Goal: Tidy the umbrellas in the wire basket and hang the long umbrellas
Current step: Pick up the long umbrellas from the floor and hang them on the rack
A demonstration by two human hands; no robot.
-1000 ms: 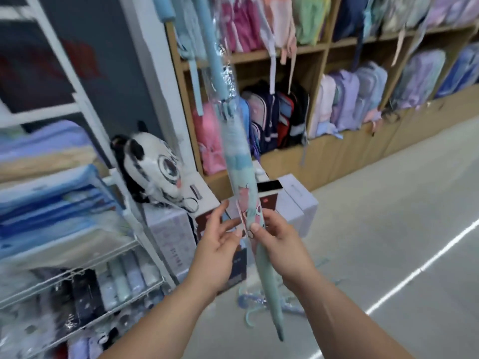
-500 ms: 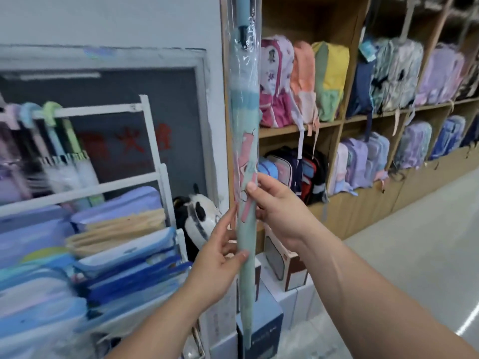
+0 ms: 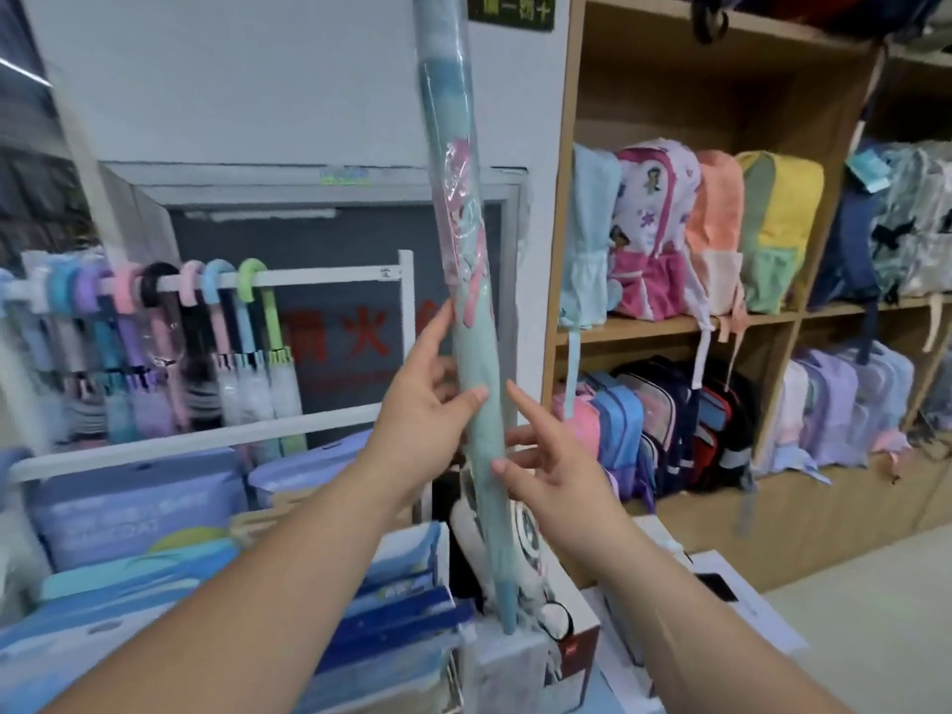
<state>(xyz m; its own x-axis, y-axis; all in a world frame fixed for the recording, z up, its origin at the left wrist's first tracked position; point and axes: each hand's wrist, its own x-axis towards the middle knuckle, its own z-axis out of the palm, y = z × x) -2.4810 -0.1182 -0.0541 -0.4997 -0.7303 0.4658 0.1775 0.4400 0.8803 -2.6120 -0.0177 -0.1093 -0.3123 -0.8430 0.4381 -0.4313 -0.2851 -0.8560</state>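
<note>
A long teal umbrella with a pink print, wrapped in a clear plastic sleeve, stands upright in the middle of the view; its top runs out of the frame. My left hand grips its shaft, thumb across the front and fingers behind. My right hand is just right of the shaft with fingers spread, only the thumb tip touching it. To the left, a white rail carries several hanging long umbrellas by their curved handles. No wire basket is in view.
Wooden shelves full of backpacks fill the right side. Blue flat packages are stacked on the rack below the rail. A black-and-white plush and white boxes sit behind the umbrella's tip. Pale floor lies at lower right.
The view has swung up and the rail of hanging umbrellas has come into sight. My right hand let go of the umbrella and spread its fingers; my left hand now grips the shaft.
</note>
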